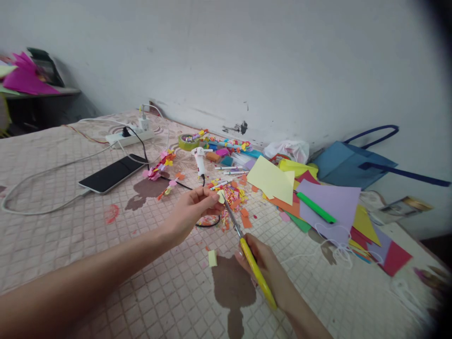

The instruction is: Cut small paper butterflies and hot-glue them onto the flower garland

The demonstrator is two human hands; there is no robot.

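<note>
Between the fingertips of my left hand (197, 207) is a small pale-yellow piece of paper (221, 196). My right hand (263, 259) grips yellow-handled scissors (257, 273). The blades point up and away, with their tips at the edge of the paper piece. Whether the blades are parted I cannot tell. Just beyond my hands lies a heap of colourful paper scraps (235, 195). Another pale-yellow paper piece (212, 258) rests on the patterned cover, left of my right hand.
A white glue gun (199, 162) lies ahead, its black cord looping near my left hand. At left are a phone (113, 174) and a power strip (130, 136) with cables. Coloured paper sheets (330, 202), a green cutter (315, 207) and a blue bag (353, 162) are at right.
</note>
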